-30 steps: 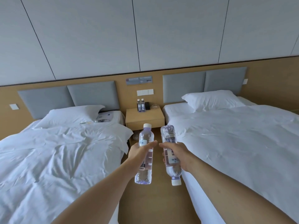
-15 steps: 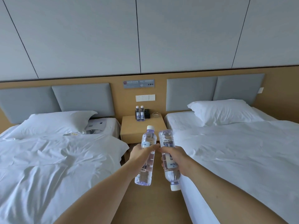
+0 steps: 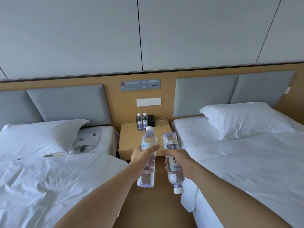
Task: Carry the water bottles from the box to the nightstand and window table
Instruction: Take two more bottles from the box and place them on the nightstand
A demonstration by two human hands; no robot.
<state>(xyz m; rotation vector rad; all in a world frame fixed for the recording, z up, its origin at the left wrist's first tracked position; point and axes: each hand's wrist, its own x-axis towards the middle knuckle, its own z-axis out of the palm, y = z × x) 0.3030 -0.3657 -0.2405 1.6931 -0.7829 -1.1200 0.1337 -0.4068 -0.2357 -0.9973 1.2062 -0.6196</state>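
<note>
My left hand [image 3: 141,156] grasps the upright bottle [image 3: 147,159] around its labelled middle, cap at 12 o'clock. My right hand [image 3: 179,159] grasps the inverted bottle [image 3: 172,159] the same way, its cap at 6 o'clock and its base tilted toward 11 o'clock. The two bottles hang just beside each other, apart, above the floor strip [image 3: 158,211] between the left bed [image 3: 49,178] and the right bed [image 3: 246,162]. The nightstand [image 3: 131,142] lies at 12 o'clock beyond my hands; its tabletop already carries two standing bottles [image 3: 142,120] at the back, a dark box [image 3: 151,120] beside them and a glass ashtray [image 3: 160,121] toward 3 o'clock. Judged handling: both bottles appear full, so moderately heavy for one hand; the thin clear walls should yield under a hard squeeze, and the smooth label may slip. The mid-body wrap seems the best hold. The inverted bottle needs turning cap-up before it can stand.
</note>
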